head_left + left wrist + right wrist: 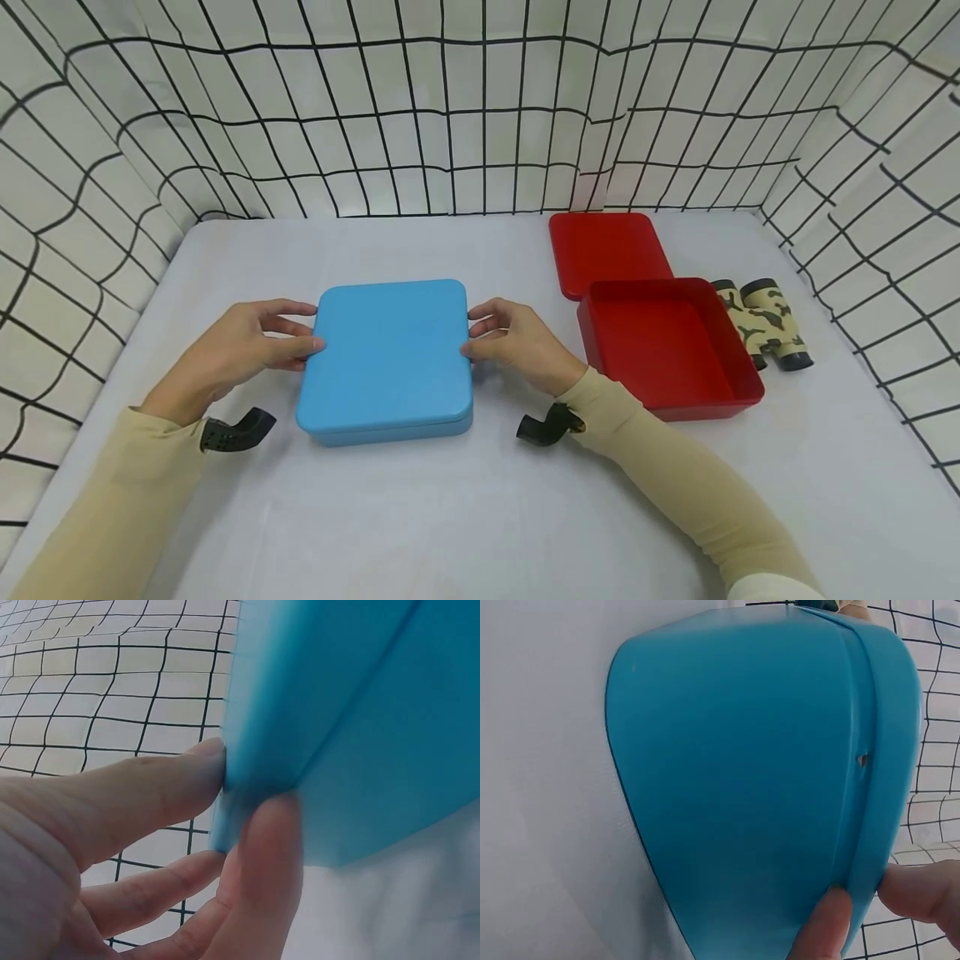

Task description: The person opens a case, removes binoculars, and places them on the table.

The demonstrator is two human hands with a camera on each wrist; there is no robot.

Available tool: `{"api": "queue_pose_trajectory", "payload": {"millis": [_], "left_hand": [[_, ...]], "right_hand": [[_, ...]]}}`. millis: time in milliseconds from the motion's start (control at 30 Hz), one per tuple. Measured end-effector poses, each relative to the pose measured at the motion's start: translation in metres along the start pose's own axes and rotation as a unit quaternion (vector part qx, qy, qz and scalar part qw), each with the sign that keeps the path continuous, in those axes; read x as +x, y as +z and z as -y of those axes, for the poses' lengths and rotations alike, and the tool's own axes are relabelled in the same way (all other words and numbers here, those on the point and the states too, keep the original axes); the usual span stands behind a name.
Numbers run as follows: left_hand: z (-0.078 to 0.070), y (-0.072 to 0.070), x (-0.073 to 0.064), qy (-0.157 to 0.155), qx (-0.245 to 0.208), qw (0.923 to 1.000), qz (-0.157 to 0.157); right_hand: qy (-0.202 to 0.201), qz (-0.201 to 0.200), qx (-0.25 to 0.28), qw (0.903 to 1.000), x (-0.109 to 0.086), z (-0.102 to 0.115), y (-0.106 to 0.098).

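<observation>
A closed blue box (386,358) with rounded corners lies flat on the white table (480,517), in the middle of the head view. My left hand (303,329) pinches its left edge between thumb and fingers. My right hand (476,332) pinches the right edge the same way. In the left wrist view the thumb (150,799) and a finger press on the blue box (352,712) at its rim. The right wrist view shows the blue box (735,787) from the side, with its lid seam and two fingertips (821,926) at the rim.
An open red box (667,346) stands right of the blue one, with its red lid (607,250) lying behind it. Camouflage binoculars (765,323) lie further right. Grid-patterned white walls (480,108) close in the table on three sides.
</observation>
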State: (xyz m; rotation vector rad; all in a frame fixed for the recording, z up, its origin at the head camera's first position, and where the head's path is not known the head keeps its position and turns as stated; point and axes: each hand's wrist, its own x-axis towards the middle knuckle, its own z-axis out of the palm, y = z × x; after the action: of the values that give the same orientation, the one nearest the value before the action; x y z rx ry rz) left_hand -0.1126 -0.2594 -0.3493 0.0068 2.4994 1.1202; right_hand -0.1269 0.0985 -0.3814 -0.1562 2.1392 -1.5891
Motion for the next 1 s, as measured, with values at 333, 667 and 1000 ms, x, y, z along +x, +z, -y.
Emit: {"api": "queue_pose_trajectory", "payload": {"millis": [333, 667, 1000], "left_hand": [[-0.0006, 0.0004, -0.0021, -0.001, -0.008, 1.0000, 0.001], [0.0012, 0.0004, -0.0041, -0.001, -0.004, 1.0000, 0.000], [0.0021, 0.0015, -0.0063, 0.005, -0.007, 1.0000, -0.004]], "right_hand": [[0.010, -0.011, 0.018, 0.9997, 0.0016, 0.0031, 0.0025], [0.011, -0.008, 0.032, 0.9994, 0.0014, 0.0006, 0.0020], [0.000, -0.009, 0.032, 0.9994, 0.0012, 0.0000, 0.0021]]}}
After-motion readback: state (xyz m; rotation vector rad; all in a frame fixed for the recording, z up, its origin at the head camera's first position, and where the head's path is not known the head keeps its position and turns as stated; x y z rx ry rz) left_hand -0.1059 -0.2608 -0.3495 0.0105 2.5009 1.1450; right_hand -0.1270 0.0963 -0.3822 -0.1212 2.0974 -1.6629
